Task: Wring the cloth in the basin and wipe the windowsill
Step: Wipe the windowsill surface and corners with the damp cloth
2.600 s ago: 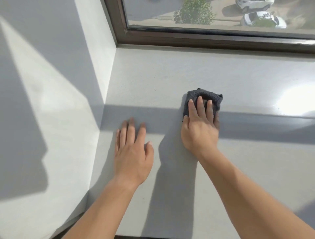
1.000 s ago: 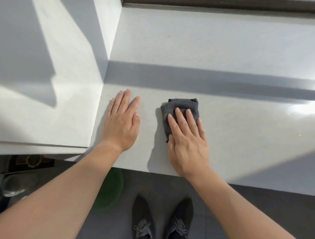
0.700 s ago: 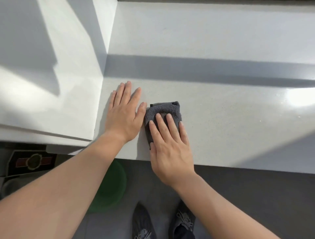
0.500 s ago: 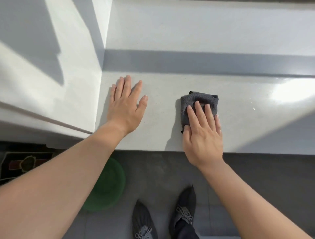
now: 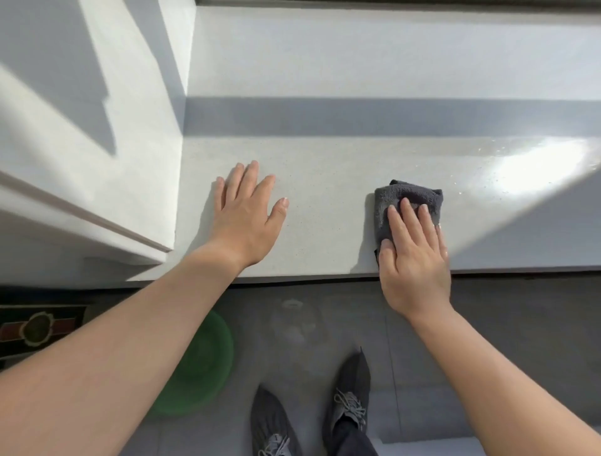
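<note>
A folded dark grey cloth lies on the pale grey windowsill near its front edge. My right hand presses flat on the cloth with straight fingers, and its heel hangs over the sill's edge. My left hand rests flat on the bare sill, fingers spread, well to the left of the cloth. A green basin stands on the floor below the sill, partly hidden behind my left forearm.
A white wall corner bounds the sill on the left. The dark window frame runs along the far edge. A wet, sunlit patch shines at the right. Below are grey floor tiles, my two grey shoes and a patterned mat.
My right hand has slid the cloth to the right along the front of the sill, away from my left hand. The left hand has stayed flat in about the same place.
</note>
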Demonstrator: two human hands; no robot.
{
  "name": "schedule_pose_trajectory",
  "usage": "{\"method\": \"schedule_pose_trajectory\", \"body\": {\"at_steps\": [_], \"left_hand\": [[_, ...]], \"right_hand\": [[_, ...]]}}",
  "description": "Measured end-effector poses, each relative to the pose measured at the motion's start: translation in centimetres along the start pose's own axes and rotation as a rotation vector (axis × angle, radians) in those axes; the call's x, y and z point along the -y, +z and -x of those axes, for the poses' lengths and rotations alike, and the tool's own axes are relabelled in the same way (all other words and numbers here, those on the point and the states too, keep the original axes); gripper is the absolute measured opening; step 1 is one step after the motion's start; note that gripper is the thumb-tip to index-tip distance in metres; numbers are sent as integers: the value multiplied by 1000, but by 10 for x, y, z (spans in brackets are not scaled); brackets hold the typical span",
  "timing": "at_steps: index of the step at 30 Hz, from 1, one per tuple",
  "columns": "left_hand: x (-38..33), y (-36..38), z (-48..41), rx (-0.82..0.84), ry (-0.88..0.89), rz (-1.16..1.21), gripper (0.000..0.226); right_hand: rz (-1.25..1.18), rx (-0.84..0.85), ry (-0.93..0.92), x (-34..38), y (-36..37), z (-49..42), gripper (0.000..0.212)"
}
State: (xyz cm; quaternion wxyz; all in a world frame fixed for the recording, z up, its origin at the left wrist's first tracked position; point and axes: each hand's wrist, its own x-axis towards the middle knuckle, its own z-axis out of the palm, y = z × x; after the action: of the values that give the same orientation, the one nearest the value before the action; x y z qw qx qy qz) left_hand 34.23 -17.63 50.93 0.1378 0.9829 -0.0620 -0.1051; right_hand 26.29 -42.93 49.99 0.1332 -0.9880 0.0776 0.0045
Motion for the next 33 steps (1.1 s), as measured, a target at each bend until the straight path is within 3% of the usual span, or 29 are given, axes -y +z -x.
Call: {"method": "schedule_pose_trajectory", "body": {"at_steps": [2,6,8,12,14,19,21,24,27,30,33], "left_hand": [[-10,4,-3,-17,19,25,60],[-38,19,-18,-72,100,109,58],[-46,23,-31,-81,93,130,59],[-67,30,-58,-84,33,169,63],[-73,36,-66,-103,-21,140,66],[-73,37,-65,-145,-36,148,63],[-76,37,-65,-141,-35,85,64],[-80,36,-66,-123,-37,4,66],[-81,32,-69,-118,-54,-42,67],[-84,26,-72,-106,-63,-68,68],[-82,20,-71,-106,-62,-74,68]], "right_hand": [[2,-4,65,17,5,0,62],[56,113,-341,20,8,3,60],[75,171,-419,-9,-2,-21,60],[17,96,77,-52,-20,-90,61],[35,56,156,-38,-15,-109,61],[85,138,-382,11,2,-104,59],[84,154,-433,-14,-6,-120,59],[69,109,-161,-56,-18,-159,58],[50,56,54,-40,-15,-189,61],[30,93,-205,0,-7,-186,61],[63,157,-461,-11,-14,-194,59]]}}
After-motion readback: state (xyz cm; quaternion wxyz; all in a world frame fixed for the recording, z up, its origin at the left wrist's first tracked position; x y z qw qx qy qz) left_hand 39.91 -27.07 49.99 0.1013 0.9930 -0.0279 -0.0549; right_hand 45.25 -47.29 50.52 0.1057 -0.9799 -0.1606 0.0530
